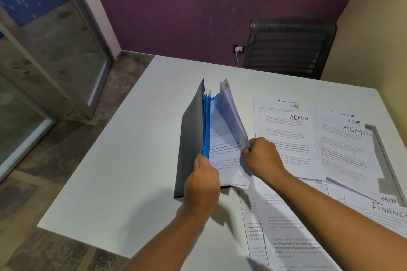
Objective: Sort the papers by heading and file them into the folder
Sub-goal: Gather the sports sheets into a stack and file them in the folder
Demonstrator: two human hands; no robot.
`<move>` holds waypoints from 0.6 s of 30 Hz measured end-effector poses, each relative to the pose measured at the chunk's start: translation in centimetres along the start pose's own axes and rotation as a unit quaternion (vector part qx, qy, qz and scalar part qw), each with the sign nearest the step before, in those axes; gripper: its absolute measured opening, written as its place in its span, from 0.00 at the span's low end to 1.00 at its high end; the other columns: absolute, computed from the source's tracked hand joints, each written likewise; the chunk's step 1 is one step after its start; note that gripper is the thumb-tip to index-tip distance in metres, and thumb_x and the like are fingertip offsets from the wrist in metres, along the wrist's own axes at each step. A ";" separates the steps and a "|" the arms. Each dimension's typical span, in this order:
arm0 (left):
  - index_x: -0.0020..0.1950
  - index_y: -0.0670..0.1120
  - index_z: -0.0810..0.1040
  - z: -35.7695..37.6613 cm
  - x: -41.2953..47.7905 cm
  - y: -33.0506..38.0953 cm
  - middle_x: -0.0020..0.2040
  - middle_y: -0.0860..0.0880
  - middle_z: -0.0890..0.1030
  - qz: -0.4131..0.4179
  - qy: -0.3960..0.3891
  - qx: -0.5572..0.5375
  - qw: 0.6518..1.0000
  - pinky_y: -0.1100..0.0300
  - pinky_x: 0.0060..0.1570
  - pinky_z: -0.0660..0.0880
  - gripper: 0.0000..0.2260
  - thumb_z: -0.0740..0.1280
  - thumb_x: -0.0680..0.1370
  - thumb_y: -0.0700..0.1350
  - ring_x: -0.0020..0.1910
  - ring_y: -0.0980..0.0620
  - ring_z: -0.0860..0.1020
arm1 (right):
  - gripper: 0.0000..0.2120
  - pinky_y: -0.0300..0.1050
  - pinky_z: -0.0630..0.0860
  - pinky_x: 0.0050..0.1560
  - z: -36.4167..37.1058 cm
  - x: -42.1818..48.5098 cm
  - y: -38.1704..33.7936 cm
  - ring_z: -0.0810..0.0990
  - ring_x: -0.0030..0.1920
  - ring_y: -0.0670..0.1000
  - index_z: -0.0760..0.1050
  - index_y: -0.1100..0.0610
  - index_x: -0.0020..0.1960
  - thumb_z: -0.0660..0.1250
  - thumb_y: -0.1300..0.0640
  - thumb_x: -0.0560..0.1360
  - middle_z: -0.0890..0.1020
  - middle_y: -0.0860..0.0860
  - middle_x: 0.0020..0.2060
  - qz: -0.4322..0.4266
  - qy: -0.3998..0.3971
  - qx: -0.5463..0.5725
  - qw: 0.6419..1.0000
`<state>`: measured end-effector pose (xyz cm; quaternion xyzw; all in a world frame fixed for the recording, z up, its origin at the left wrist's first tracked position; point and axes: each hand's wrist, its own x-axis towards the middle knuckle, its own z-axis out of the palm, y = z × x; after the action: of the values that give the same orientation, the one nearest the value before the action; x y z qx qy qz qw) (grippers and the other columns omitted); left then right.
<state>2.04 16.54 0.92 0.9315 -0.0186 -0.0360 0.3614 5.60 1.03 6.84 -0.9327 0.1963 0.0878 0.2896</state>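
Observation:
A dark grey folder (191,138) stands half open on the white table (123,160), with blue dividers (206,125) and printed sheets inside. My left hand (202,180) grips the cover's near edge together with the blue dividers. My right hand (263,158) pinches a bundle of printed papers (231,116) lifted up from the folder's right side. Loose papers headed HR, ADMIN and FINANCE (284,130) lie overlapped on the table to the right, and another such pile (345,145) sits beside them.
More printed sheets (286,237) lie near the table's front right, one headed FINANCE (388,212). A black mesh chair (288,48) stands behind the table. A wall socket with a white cable (238,49) is on the purple wall. A glass door (44,50) is at the left.

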 end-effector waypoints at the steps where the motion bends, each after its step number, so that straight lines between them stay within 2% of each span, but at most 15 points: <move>1: 0.40 0.41 0.80 0.4 -0.4 -0.6 0.38 0.43 0.78 0.032 0.008 0.059 0.998 0.65 0.25 0.70 0.12 0.59 0.77 0.33 0.33 0.51 0.77 | 0.13 0.41 0.63 0.28 -0.4 0.2 -0.5 0.75 0.35 0.57 0.71 0.57 0.35 0.63 0.59 0.78 0.76 0.53 0.32 -0.004 -0.006 -0.013 1.000; 3: 0.40 0.42 0.78 0.8 0.3 -1.2 0.37 0.45 0.77 0.060 0.045 0.178 0.981 0.66 0.25 0.68 0.21 0.48 0.81 0.32 0.33 0.53 0.75 | 0.05 0.41 0.65 0.31 -1.0 0.9 -1.6 0.76 0.37 0.58 0.76 0.60 0.42 0.65 0.59 0.76 0.78 0.55 0.36 -0.014 -0.027 -0.049 0.998; 4: 0.40 0.42 0.78 0.6 0.5 -0.8 0.37 0.46 0.77 0.046 0.028 0.185 0.981 0.66 0.26 0.69 0.20 0.49 0.80 0.33 0.33 0.54 0.75 | 0.04 0.41 0.66 0.32 -1.1 1.4 -2.2 0.76 0.38 0.57 0.77 0.60 0.46 0.66 0.59 0.76 0.78 0.55 0.38 -0.018 -0.038 -0.061 0.997; 5: 0.40 0.42 0.78 0.2 0.7 -0.4 0.38 0.46 0.76 0.022 -0.012 0.171 0.985 0.66 0.26 0.70 0.14 0.55 0.79 0.36 0.33 0.54 0.75 | 0.06 0.41 0.67 0.34 -1.1 1.9 -2.7 0.76 0.39 0.57 0.77 0.60 0.49 0.66 0.58 0.76 0.78 0.55 0.40 -0.020 -0.048 -0.068 0.996; 6: 0.41 0.42 0.79 0.3 0.9 -0.4 0.38 0.46 0.76 0.033 -0.039 0.135 0.990 0.67 0.26 0.71 0.06 0.64 0.77 0.39 0.33 0.55 0.75 | 0.07 0.42 0.69 0.37 -0.9 2.3 -3.1 0.77 0.40 0.57 0.77 0.60 0.50 0.66 0.57 0.77 0.78 0.56 0.41 -0.020 -0.058 -0.062 0.996; 7: 0.43 0.42 0.80 0.4 0.9 -0.6 0.39 0.46 0.77 0.052 -0.029 0.140 0.988 0.67 0.27 0.73 0.04 0.73 0.72 0.41 0.33 0.55 0.76 | 0.09 0.43 0.70 0.39 -0.7 2.7 -3.5 0.77 0.42 0.57 0.77 0.60 0.52 0.65 0.54 0.78 0.79 0.56 0.44 -0.018 -0.064 -0.049 0.997; 8: 0.44 0.41 0.82 0.4 0.9 -0.4 0.40 0.46 0.78 0.047 -0.053 0.154 0.986 0.67 0.27 0.75 0.11 0.78 0.67 0.44 0.34 0.56 0.77 | 0.12 0.43 0.71 0.40 -0.3 3.1 -3.8 0.78 0.44 0.56 0.77 0.60 0.54 0.64 0.52 0.79 0.80 0.57 0.46 -0.015 -0.066 -0.033 0.997; 10: 0.45 0.40 0.83 0.7 0.9 -0.5 0.40 0.45 0.79 0.046 -0.047 0.198 0.978 0.66 0.27 0.78 0.20 0.83 0.60 0.48 0.36 0.55 0.80 | 0.15 0.43 0.71 0.42 0.7 3.8 -4.2 0.80 0.49 0.58 0.76 0.61 0.59 0.64 0.51 0.80 0.82 0.58 0.53 -0.018 -0.067 -0.024 0.997; 12: 0.50 0.40 0.82 0.2 0.6 0.0 0.42 0.45 0.80 0.037 -0.035 0.214 0.976 0.65 0.27 0.78 0.25 0.83 0.60 0.52 0.35 0.52 0.82 | 0.17 0.43 0.72 0.44 1.5 4.3 -4.3 0.80 0.53 0.58 0.75 0.62 0.62 0.64 0.52 0.80 0.81 0.59 0.56 -0.017 -0.068 -0.023 0.997; 13: 0.55 0.40 0.80 -0.1 0.6 0.3 0.45 0.45 0.80 0.021 -0.026 0.177 0.984 0.64 0.30 0.79 0.26 0.80 0.64 0.53 0.38 0.51 0.83 | 0.17 0.43 0.72 0.45 1.8 4.5 -4.4 0.80 0.54 0.58 0.74 0.62 0.63 0.65 0.52 0.80 0.81 0.59 0.57 -0.016 -0.066 -0.024 0.997; 15: 0.65 0.42 0.72 0.0 0.7 0.6 0.55 0.47 0.78 -0.020 -0.023 0.128 0.991 0.63 0.41 0.81 0.25 0.72 0.74 0.54 0.49 0.50 0.83 | 0.16 0.43 0.71 0.43 2.2 4.7 -4.6 0.81 0.54 0.58 0.75 0.62 0.62 0.65 0.53 0.80 0.81 0.58 0.56 -0.015 -0.042 -0.037 0.998; 16: 0.67 0.43 0.69 0.0 0.7 0.7 0.58 0.47 0.77 -0.022 -0.022 0.132 0.991 0.63 0.45 0.80 0.25 0.70 0.76 0.54 0.52 0.51 0.82 | 0.14 0.42 0.70 0.42 2.5 4.8 -4.6 0.81 0.53 0.57 0.76 0.62 0.61 0.65 0.55 0.80 0.82 0.58 0.55 -0.015 -0.030 -0.046 0.998; 18: 0.67 0.42 0.69 0.1 1.0 0.6 0.59 0.46 0.77 -0.017 -0.008 0.119 0.993 0.61 0.45 0.82 0.23 0.69 0.78 0.52 0.51 0.50 0.82 | 0.13 0.42 0.70 0.41 3.1 4.9 -4.5 0.81 0.49 0.56 0.75 0.63 0.60 0.67 0.60 0.77 0.82 0.58 0.54 -0.014 -0.038 -0.072 0.997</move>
<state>3.00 15.94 1.22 0.9678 -0.0096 -0.0478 0.2468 11.77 4.65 5.26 -0.9498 0.1654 0.1325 0.2302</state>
